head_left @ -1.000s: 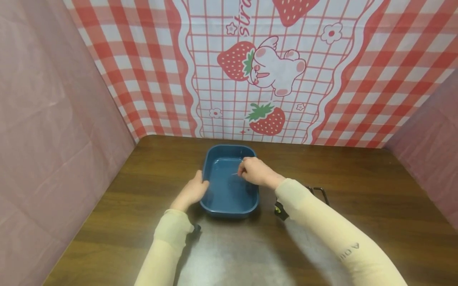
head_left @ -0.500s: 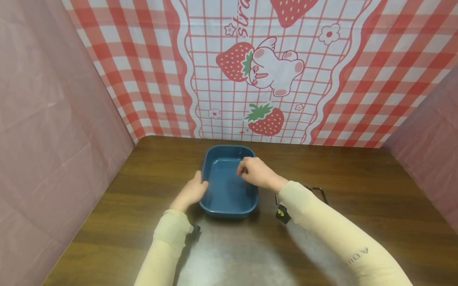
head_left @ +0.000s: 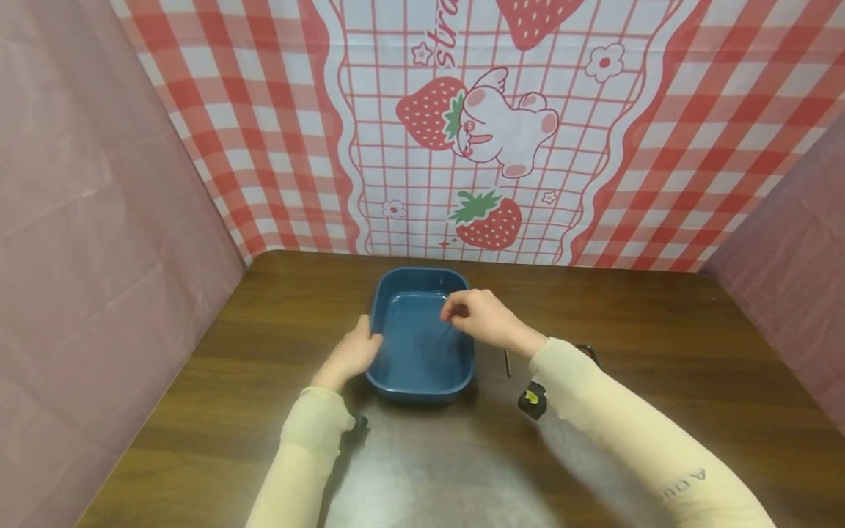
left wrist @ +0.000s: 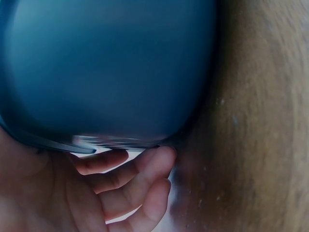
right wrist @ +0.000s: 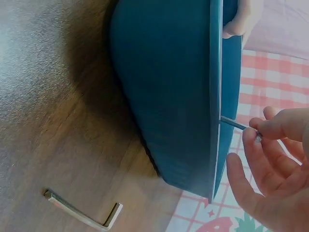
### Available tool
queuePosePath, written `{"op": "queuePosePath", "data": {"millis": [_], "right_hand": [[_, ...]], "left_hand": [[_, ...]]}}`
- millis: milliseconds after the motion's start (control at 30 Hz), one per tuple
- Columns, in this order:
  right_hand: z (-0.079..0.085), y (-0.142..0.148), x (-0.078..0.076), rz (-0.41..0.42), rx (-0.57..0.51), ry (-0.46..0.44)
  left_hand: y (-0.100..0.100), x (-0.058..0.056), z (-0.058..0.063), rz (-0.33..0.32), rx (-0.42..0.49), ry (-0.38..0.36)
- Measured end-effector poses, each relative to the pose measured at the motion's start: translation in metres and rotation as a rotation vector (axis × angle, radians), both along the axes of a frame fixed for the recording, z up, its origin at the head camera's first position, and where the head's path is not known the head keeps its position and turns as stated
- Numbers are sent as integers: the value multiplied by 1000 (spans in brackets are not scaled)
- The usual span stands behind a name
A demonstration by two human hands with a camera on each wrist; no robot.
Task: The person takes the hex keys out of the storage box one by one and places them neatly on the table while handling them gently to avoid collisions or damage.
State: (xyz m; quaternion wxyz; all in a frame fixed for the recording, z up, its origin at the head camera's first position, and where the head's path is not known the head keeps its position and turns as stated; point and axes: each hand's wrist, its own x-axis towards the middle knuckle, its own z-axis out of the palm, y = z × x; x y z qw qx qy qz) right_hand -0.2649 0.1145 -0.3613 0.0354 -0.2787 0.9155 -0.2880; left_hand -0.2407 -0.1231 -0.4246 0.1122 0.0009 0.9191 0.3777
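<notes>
A deep blue rectangular tray [head_left: 420, 381] stands on the wooden table. At its left side my left hand [head_left: 350, 356] holds the wall, thumb over the rim and fingers along the outside. The left wrist view shows those fingers [left wrist: 133, 191] bent against the tray's outer wall. Over the tray's right rim, my right hand [head_left: 485, 317] pinches a thin hex key [right wrist: 234, 123] between thumb and fingertips. Its straight shaft slants down into the tray; the far end is hidden behind the rim in the right wrist view.
An L-shaped hex key [right wrist: 79, 212] lies on the table right of the tray. Another dark hex key [head_left: 587, 350] shows partly behind the right sleeve. Black wrist cameras, one a black unit [head_left: 533, 400] at the right cuff, hang under the sleeves. A checked strawberry cloth [head_left: 297, 147] hangs behind the table.
My right hand and forearm have shifted slightly right, and the pinched hex key now slants more steeply downward. My left hand stays at the tray's left side.
</notes>
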Motion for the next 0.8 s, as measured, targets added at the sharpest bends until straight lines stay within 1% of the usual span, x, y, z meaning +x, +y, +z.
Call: {"op": "queuePosePath", "data": {"millis": [200,367,567,800], "right_hand": [[2,5,4,-2,-32,11],[0,6,6,-34,-59,13],[-6,5,5,-59,-73,65],[-6,8,3,-95,-114,124]], "left_hand": [[0,0,-1,1,9,2],[0,0,-3,7,17,-3],[0,1,-6,10,16,-18],[0,0,-3,10,27,-15]]}}
